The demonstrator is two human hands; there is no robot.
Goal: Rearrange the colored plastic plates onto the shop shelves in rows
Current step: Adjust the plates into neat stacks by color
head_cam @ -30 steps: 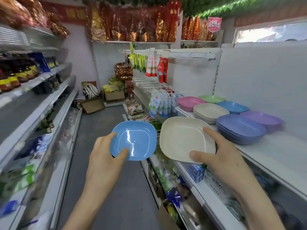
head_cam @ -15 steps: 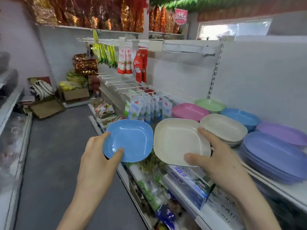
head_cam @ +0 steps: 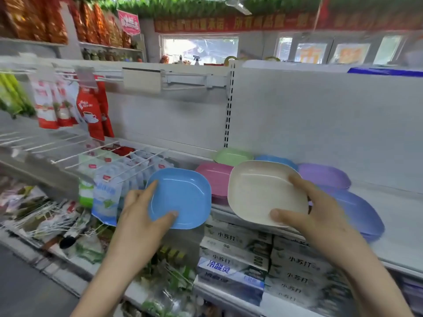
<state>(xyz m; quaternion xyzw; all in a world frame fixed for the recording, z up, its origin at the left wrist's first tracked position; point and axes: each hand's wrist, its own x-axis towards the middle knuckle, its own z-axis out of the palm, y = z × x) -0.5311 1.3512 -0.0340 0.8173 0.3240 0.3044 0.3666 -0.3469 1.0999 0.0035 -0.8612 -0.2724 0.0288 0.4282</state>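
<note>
My left hand grips a light blue plate by its left rim, thumb inside the dish. My right hand holds a cream plate by its right edge, just above the white shelf. On that shelf lie a pink stack, a green plate, a blue plate mostly hidden behind the cream one, a purple plate and a periwinkle stack partly behind my right hand.
Hanging snack and powder packets on wire hooks fill the left. Boxed goods sit on the shelf below the plates. The white back panel rises behind the shelf. Bare shelf surface runs to the right of the periwinkle stack.
The view has swung right to face the shelf squarely. Both hands, each with its plate, have come closer to the shelf; the cream plate now covers the cream stack seen earlier.
</note>
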